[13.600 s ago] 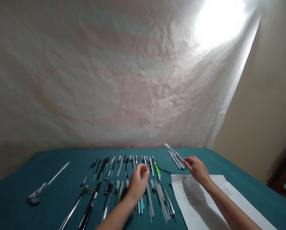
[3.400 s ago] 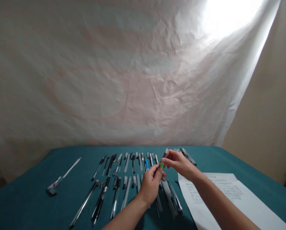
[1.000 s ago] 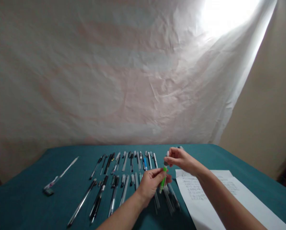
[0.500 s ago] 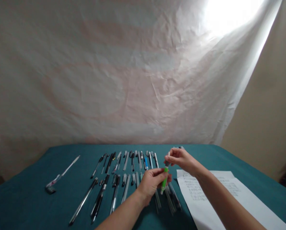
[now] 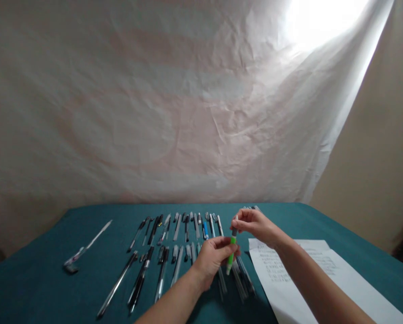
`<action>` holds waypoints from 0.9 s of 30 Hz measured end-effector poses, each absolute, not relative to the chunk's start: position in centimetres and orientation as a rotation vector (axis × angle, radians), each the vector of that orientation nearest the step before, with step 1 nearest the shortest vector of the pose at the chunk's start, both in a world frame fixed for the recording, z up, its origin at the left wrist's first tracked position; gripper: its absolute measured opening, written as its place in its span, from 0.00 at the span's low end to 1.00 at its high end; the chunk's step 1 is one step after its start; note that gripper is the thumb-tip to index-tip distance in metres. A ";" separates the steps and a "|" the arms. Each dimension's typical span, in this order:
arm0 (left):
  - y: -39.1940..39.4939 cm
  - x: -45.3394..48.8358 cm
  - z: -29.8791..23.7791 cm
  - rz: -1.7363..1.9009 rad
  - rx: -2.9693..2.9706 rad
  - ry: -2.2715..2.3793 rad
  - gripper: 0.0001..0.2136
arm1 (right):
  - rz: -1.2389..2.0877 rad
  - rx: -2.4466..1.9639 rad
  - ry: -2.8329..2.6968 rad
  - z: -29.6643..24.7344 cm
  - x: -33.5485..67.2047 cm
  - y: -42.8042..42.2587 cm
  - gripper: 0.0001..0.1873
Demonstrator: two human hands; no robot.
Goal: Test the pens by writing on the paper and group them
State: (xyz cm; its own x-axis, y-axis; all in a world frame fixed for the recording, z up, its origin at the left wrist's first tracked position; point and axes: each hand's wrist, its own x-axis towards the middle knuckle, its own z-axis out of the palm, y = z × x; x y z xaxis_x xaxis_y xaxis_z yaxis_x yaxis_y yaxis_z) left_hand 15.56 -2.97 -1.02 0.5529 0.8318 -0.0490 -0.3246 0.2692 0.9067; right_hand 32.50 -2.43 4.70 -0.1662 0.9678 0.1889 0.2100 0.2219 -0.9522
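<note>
Both my hands hold a green pen (image 5: 231, 256) nearly upright above the teal table (image 5: 46, 288). My left hand (image 5: 212, 261) is closed around its green barrel. My right hand (image 5: 255, 225) pinches the grey top end of the same pen. Under and left of my hands lie two rows of several pens (image 5: 164, 252), black, clear and one blue (image 5: 206, 230). A few more pens (image 5: 243, 276) lie just below my left hand.
A white sheet of paper with writing (image 5: 309, 279) lies at the right front of the table. A long white lanyard-like strap with a dark end (image 5: 83, 249) lies far left. A crumpled white cloth (image 5: 154, 112) hangs behind the table.
The green pen sits slightly lower in my hands than half a second ago, and my right hand has closed down on its top end. The pens on the table have not moved.
</note>
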 end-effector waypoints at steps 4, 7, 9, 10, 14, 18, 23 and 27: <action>-3.0 15.6 -1.0 0.862 1.006 0.612 0.16 | 0.954 -1.241 -1.587 4.9 32.3 -2.7 0.19; -2.8 15.5 -0.9 0.873 0.986 0.612 0.17 | 1.201 -1.102 -1.592 5.6 32.4 -3.3 0.21; -2.7 15.5 -0.9 0.877 0.977 0.619 0.17 | 1.275 -1.032 -1.580 5.7 32.5 -3.4 0.22; -2.6 15.5 -0.9 0.881 0.974 0.621 0.17 | 1.270 -1.018 -1.579 5.7 32.5 -3.3 0.22; -2.7 15.6 -1.0 0.891 0.968 0.616 0.17 | 1.156 -1.063 -1.563 5.1 32.1 -2.9 0.17; -2.7 15.6 -1.1 0.902 0.966 0.622 0.17 | 1.200 -1.086 -1.531 5.0 31.8 -2.9 0.19; -2.8 15.6 -0.9 0.913 0.984 0.636 0.17 | 1.249 -1.032 -1.551 5.0 31.7 -3.0 0.20; -2.8 15.7 -1.1 0.942 1.007 0.667 0.17 | 1.060 -1.107 -1.547 4.7 31.3 -2.7 0.18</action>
